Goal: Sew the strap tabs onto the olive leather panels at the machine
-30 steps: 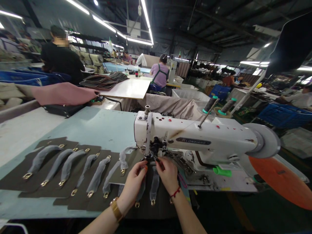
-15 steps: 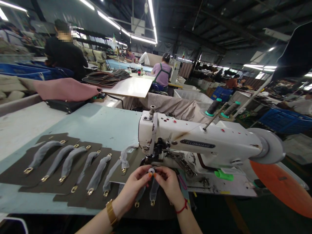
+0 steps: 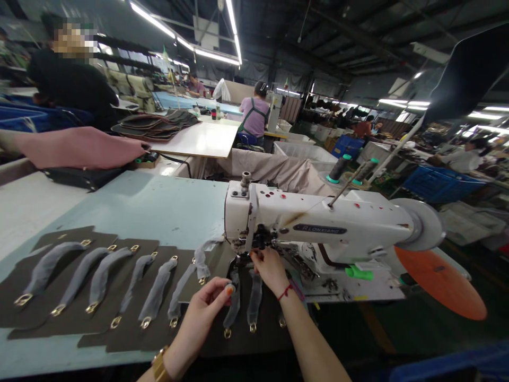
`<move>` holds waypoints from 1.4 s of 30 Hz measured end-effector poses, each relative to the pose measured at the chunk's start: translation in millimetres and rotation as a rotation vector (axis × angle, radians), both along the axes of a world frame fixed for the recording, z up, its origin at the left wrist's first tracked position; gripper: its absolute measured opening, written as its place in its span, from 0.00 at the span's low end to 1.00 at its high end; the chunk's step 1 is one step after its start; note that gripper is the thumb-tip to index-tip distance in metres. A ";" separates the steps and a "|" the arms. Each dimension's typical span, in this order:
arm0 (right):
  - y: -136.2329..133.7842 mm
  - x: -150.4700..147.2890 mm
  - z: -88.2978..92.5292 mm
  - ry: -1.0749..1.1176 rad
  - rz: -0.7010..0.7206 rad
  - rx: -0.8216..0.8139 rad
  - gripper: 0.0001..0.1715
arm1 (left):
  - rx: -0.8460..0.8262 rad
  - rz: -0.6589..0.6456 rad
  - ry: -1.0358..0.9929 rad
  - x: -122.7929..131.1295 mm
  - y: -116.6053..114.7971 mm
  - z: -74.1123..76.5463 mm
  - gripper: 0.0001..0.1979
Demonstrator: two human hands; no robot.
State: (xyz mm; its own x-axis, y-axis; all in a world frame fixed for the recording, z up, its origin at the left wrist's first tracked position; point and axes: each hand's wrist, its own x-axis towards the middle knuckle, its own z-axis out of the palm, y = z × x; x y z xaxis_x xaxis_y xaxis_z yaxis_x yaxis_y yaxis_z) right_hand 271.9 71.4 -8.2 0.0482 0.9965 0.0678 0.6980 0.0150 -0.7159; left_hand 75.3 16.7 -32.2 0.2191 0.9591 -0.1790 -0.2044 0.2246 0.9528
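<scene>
My left hand (image 3: 209,305) is closed in a pinch, with a small round bobbin (image 3: 231,287) at its fingertips, partly covered by the thumb. My right hand (image 3: 268,269) reaches under the head of a white sewing machine (image 3: 306,212), its fingers pinched beside the needle area; whatever they grip is too small to make out. Below both hands lie dark panels (image 3: 212,342) carrying straps wrapped in translucent white film, with gold buckles at their ends. One wrapped strap (image 3: 254,302) runs just under my right wrist.
More dark panels with wrapped straps (image 3: 159,292) overlap in a row on the pale blue tabletop (image 3: 167,199). Dark thread cones (image 3: 339,168) stand behind the machine, and an orange disc (image 3: 439,281) is at right. Several people work further back.
My hands have parted: the left drew down and left with the bobbin, the right moved up to the needle area. The view has shifted slightly to the right.
</scene>
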 end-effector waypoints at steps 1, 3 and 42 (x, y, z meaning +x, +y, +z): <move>5.2 -1.7 -0.8 -0.025 0.001 -0.016 0.12 | -0.002 0.001 0.004 -1.6 -0.6 -0.7 0.13; 12.0 -5.2 -2.1 -0.068 -0.004 -0.046 0.13 | -0.013 0.011 0.007 -4.2 -2.1 -1.8 0.13; 20.4 -8.1 7.7 -0.031 0.047 -0.179 0.23 | -0.227 0.124 -0.062 -15.4 -6.8 -14.8 0.25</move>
